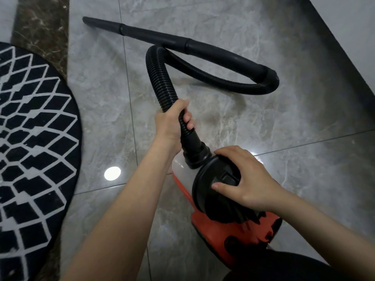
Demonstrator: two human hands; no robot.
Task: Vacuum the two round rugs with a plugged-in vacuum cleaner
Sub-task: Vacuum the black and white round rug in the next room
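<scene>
at the bottom right of the view, on the grey marble-look tile floor [223, 63], sits a small orange-red canister vacuum cleaner [215, 226] with a black round front cap [205, 191]. the right hand [245, 179] lies over that cap, fingers curved around its upper edge and the thumb pressed on the cap's face near a raised black latch. just ahead of the cap, a black cuff [195, 153] joins the corrugated black hose [162, 78] to the body, beside a pale translucent section of the canister. the left hand [172, 122] grips the hose just above the cuff, fingers wrapped fully round it, the forearm reaching in from the lower left.

from the left hand the hose rises away, loops over to the right, runs along the floor and bends back sharply at the far right into a rigid black curved handle tube. that tube continues as a straight black wand [142, 32] lying flat on the tiles, pointing up-left and tapering to a narrow nozzle.

at the left edge lies a round black rug with a white diamond lattice pattern [30, 138], well apart from the nozzle. it overlaps a strip of brown marble [42, 23] running up the floor. a bright spot of light reflects on a tile between the rug and the vacuum.
</scene>
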